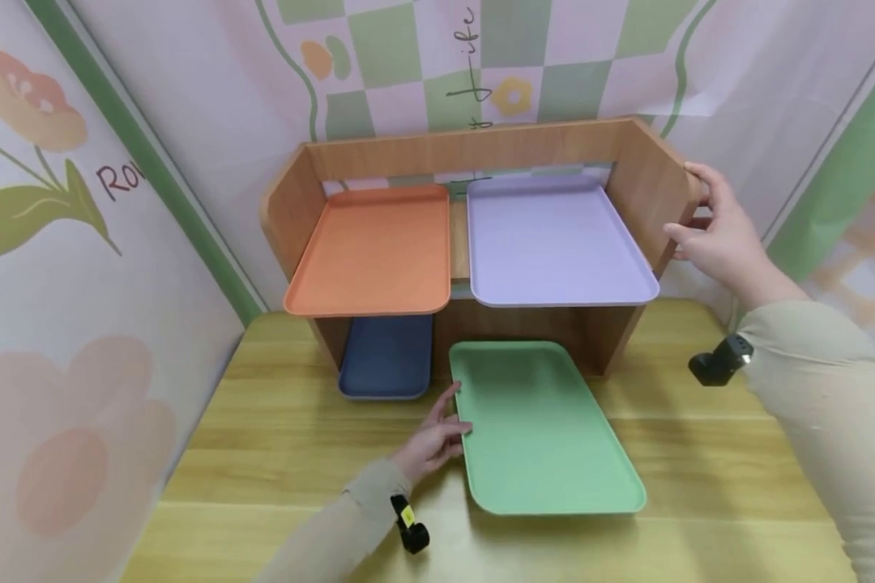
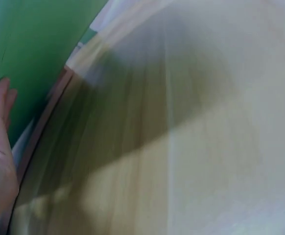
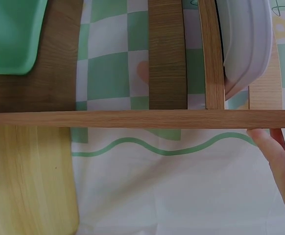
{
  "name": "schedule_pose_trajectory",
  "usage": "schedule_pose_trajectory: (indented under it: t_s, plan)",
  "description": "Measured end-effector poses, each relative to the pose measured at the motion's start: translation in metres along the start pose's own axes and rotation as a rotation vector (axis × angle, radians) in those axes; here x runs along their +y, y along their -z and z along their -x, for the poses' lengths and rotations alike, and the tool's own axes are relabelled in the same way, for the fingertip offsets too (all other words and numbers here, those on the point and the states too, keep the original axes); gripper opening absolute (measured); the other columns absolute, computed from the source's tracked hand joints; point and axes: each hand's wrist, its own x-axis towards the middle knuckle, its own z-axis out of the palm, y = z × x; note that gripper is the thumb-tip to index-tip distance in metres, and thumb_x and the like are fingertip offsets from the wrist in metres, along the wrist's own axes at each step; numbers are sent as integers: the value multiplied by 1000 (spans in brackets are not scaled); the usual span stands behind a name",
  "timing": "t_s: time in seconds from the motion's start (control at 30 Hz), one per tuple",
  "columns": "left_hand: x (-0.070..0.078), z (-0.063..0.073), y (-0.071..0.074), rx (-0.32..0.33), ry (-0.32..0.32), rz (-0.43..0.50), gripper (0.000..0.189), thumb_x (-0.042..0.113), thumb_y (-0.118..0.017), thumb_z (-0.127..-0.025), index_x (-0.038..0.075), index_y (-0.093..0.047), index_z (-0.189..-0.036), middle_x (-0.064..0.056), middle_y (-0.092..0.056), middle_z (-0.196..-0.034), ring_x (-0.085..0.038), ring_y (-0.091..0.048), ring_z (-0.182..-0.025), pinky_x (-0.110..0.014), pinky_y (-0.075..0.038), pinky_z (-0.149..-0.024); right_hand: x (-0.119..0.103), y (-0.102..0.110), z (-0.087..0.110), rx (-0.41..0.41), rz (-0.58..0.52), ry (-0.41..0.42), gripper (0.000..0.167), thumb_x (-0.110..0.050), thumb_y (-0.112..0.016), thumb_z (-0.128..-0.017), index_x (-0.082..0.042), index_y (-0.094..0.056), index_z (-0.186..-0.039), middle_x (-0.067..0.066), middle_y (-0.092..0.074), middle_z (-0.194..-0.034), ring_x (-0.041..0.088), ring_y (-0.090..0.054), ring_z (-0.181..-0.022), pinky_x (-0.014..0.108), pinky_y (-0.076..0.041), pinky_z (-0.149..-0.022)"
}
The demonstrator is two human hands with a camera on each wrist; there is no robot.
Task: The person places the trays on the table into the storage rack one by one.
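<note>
My left hand (image 1: 428, 447) holds the left edge of a green tray (image 1: 543, 437), thumb at the rim. Shadow lies on the table beneath the tray, and the left wrist view shows its underside (image 2: 32, 54) raised above the wood. The tray's far end reaches the lower right opening of a wooden two-level rack (image 1: 474, 154). With my right hand (image 1: 729, 243) I grip the rack's right side panel (image 1: 652, 182) by its edge, thumb toward the front. Part of that hand (image 3: 282, 166) shows in the right wrist view below the panel.
On the rack's upper level lie an orange tray (image 1: 379, 251) at left and a lilac tray (image 1: 557, 243) at right, fronts overhanging. A dark blue tray (image 1: 388, 356) sits in the lower left. The wooden table (image 1: 262, 453) meets patterned cloth walls (image 1: 189, 48) behind and at left.
</note>
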Motion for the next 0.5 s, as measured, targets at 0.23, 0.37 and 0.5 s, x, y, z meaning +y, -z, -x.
schedule_pose_trajectory:
  t_s: [0.23,0.37,0.5]
  plan:
    - [-7,-16,12,58,4,-3,76,-6,-48,-91,23,-15,-153,2,-45,-79,-1,-37,-51,-14,-40,-47,-2,0,0,-14,2,-4,75,-12,-52,-94,-48,-11,-147,26,-27,-137,49,-41,-118,17,-51,-56]
    - [-9,-24,15,108,13,-82,75,-5,-51,-90,24,-19,-152,-1,-47,-81,-3,-36,-51,-16,-37,-45,-2,1,1,-20,0,-8,75,-12,-51,-94,-49,-11,-146,27,-26,-138,50,-40,-119,18,-52,-56]
    - [-11,-32,15,147,25,-139,75,-4,-52,-90,24,-20,-152,-4,-49,-86,-4,-41,-54,-18,-42,-47,-2,0,1,-19,-1,-3,75,-11,-50,-94,-48,-10,-147,27,-26,-138,51,-40,-118,17,-52,-56]
